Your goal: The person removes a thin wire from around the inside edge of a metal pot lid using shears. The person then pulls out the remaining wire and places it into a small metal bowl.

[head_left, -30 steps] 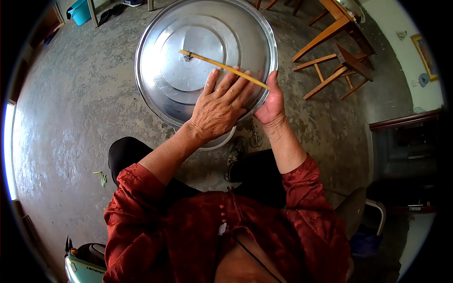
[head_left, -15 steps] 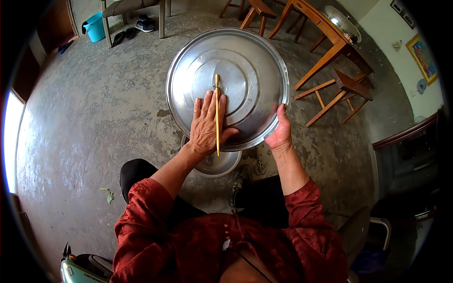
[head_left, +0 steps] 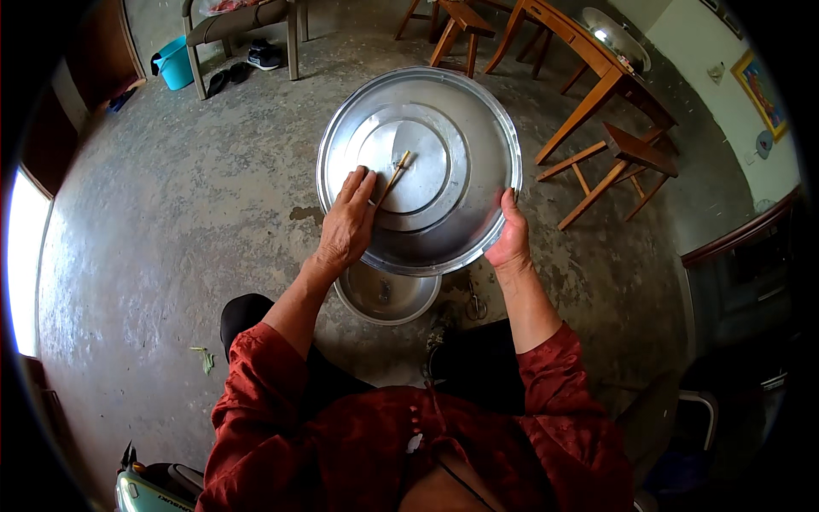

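Observation:
A large round metal lid (head_left: 435,205) with ringed steps is held up in front of me. A thin wooden stick (head_left: 393,177) is fixed at its middle and slants down-left toward my left hand. My left hand (head_left: 345,226) is at the lid's left side, fingers stretched out and flat over its face beside the stick. Whether the stick's lower end goes under that hand I cannot tell. My right hand (head_left: 509,235) grips the lid's lower right rim, thumb on top and fingers hidden beneath. Below the lid, a metal basin (head_left: 409,309) on the floor is partly covered from view.
Scissors (head_left: 475,305) lie on the floor right of the basin. A wooden stool (head_left: 636,147) and a wooden table (head_left: 589,55) stand at the right. A bench (head_left: 243,24), shoes (head_left: 264,56) and a blue bucket (head_left: 177,66) are at the far left. Green scraps (head_left: 206,360) lie on the left.
My left hand has slid left, off the lid's middle. The stick, which lay upright across the hand, now slants beside it. More of the basin shows; my right hand keeps its hold.

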Demonstrator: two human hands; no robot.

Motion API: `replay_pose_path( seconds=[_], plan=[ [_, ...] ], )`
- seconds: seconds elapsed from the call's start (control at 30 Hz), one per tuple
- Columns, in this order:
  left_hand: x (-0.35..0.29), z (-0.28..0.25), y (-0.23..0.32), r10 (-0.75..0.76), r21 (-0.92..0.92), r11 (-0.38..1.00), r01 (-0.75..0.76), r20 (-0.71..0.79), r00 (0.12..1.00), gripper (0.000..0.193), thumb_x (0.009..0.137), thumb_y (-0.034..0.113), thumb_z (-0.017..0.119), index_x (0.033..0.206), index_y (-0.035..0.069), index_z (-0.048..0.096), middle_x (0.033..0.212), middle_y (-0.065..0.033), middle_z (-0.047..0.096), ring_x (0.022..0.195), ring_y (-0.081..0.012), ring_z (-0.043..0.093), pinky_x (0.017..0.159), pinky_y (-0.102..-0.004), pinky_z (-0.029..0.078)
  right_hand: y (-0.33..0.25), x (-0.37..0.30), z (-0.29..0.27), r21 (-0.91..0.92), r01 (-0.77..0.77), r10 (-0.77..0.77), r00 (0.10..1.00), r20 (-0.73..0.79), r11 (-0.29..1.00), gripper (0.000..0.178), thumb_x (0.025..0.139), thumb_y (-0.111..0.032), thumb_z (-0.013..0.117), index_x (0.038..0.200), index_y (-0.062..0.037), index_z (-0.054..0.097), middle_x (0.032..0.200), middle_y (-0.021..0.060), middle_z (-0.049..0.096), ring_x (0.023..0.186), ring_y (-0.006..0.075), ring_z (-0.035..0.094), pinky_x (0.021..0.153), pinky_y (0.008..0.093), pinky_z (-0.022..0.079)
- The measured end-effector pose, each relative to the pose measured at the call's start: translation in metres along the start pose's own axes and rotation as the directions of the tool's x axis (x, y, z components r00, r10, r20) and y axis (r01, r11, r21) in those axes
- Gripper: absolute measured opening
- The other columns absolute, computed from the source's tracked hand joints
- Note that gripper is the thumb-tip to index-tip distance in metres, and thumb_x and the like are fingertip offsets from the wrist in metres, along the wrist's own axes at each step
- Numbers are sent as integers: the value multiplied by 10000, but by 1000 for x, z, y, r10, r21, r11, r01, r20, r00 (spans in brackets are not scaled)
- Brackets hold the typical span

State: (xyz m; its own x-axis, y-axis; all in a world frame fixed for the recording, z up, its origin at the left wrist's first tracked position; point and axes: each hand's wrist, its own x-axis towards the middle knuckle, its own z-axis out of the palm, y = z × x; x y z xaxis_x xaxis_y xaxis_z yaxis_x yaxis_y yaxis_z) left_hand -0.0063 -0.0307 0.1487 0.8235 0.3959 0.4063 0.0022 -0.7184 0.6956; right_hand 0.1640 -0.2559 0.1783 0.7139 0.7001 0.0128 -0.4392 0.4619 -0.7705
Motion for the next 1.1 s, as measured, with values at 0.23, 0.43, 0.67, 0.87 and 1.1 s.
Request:
replay_pose_path(
  seconds=[0.23, 0.43, 0.67, 0.87, 1.1],
  plan=[
    [-6, 25, 17, 128, 320, 942, -99, -69, 989, 951, 876, 688, 460, 1524, 37, 212, 1574, -225, 194, 1465, -409, 142, 1160, -583, 83, 17, -5, 16, 131, -94, 95, 996, 3, 987, 547, 989, -407, 511, 1397, -47, 452, 1392, 111, 519, 1271, 282, 485, 1108, 439, 337],
    [1, 30, 27, 164, 346, 930, -123, -93, 982, 1061, 812, 768, 446, 1520, 17, 198, 1581, -249, 128, 1457, -463, 99, 1139, -628, 38, 24, -7, 29, 68, -113, 107, 991, 84, 991, 568, 991, -438, 487, 1409, -57, 436, 1397, 123, 511, 1271, 299, 482, 1103, 462, 343],
    [2, 23, 37, 225, 425, 889, -171, -80, 971, 919, 892, 651, 456, 1516, 21, 217, 1571, -268, 143, 1462, -453, 98, 1147, -617, 23, 38, -10, 50, -11, -112, 113, 987, 114, 994, 524, 995, -353, 527, 1379, -4, 449, 1361, 113, 530, 1248, 266, 501, 1085, 417, 374],
    [4, 20, 46, 312, 351, 891, -287, -15, 950, 819, 887, 518, 554, 1523, 96, 255, 1582, -222, 163, 1474, -416, 96, 1165, -593, 44, 54, -14, 47, -99, -138, 144, 988, 58, 985, 426, 1002, -287, 536, 1331, -16, 509, 1275, 79, 575, 1142, 192, 561, 983, 347, 453],
    [15, 10, 31, 330, 340, 890, -304, -19, 944, 841, 916, 705, 316, 1518, 118, 287, 1581, -144, 233, 1480, -362, 122, 1173, -572, 29, 60, -18, 37, -252, -108, 142, 982, 122, 962, 365, 1009, -258, 524, 1282, -16, 535, 1201, 95, 618, 1070, 206, 611, 941, 358, 496]
  ],
)
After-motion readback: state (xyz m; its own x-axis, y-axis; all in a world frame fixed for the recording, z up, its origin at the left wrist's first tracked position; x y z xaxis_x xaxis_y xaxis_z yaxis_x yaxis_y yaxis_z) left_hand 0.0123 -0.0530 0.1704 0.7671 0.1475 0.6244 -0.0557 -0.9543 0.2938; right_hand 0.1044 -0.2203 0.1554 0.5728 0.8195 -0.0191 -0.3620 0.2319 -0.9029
